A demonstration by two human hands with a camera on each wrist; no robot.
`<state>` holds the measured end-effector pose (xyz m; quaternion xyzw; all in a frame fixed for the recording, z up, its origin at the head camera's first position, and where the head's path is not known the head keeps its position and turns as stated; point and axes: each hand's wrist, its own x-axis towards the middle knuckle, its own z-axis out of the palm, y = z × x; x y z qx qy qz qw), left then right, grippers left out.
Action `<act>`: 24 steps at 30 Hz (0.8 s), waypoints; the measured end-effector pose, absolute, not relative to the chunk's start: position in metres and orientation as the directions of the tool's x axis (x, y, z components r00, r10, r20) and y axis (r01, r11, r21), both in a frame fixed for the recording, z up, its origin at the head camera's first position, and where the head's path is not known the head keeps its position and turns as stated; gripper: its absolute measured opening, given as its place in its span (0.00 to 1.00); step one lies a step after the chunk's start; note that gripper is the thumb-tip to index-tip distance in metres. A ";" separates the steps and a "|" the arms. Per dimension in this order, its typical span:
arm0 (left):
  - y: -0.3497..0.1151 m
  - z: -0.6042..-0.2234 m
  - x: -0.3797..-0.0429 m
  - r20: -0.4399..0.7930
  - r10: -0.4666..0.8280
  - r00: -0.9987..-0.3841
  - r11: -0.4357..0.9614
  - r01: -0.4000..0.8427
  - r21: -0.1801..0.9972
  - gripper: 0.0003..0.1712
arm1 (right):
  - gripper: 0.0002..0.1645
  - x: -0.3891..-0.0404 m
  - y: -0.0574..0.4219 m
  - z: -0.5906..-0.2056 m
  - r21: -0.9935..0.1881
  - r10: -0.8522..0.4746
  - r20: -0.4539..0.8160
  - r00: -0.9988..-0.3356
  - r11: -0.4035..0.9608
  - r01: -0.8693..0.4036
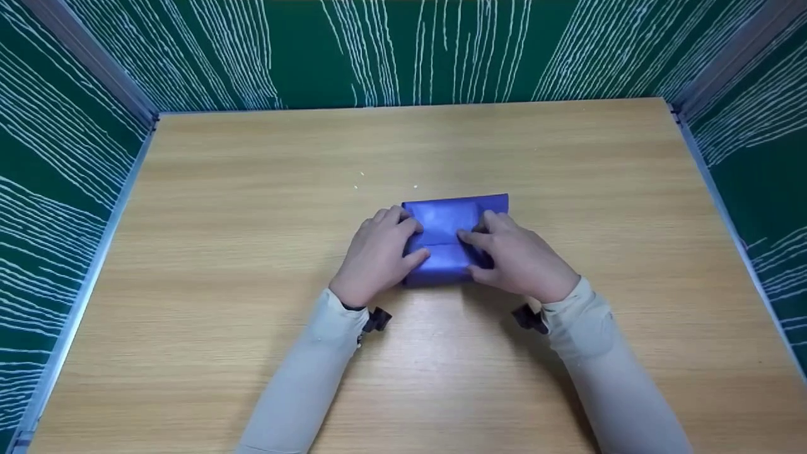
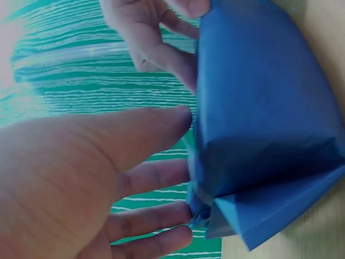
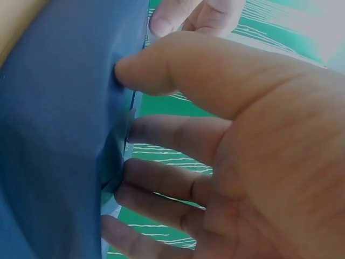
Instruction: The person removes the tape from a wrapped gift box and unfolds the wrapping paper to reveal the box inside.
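A parcel in shiny blue wrapping paper (image 1: 441, 221) lies on the table in front of me. A fold line runs across its top, and the paper sticks out in creased flaps at the end, as the blue paper (image 2: 259, 108) shows in the left wrist view. My left hand (image 1: 381, 249) rests along the parcel's left side, fingers fairly straight and thumb on the top. On the right side, my right hand (image 1: 520, 255) pinches the paper between thumb and bent fingers. The right thumb (image 3: 145, 70) pushes a dent into the paper. What lies inside is hidden.
The wooden table (image 1: 220, 208) spreads around the parcel, with several tiny white scraps (image 1: 355, 187) beyond it. Green panels with white streaks (image 1: 403, 57) wall the back and both sides. Small black wrist mounts (image 1: 378, 320) sit under both wrists.
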<state>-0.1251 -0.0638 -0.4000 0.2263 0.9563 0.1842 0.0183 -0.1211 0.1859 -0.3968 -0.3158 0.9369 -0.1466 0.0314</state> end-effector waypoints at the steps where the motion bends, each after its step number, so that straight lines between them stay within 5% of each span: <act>1: -0.063 -0.400 -0.125 0.046 0.438 -0.898 0.832 0.425 0.358 0.25 | 0.34 -0.121 0.186 -0.397 -0.291 -0.601 0.037 -0.798 0.758 -0.584; 24: -0.061 -0.402 -0.123 0.055 0.437 -0.898 0.839 0.429 0.334 0.23 | 0.39 -0.120 0.183 -0.395 -0.290 -0.604 0.022 -0.796 0.759 -0.583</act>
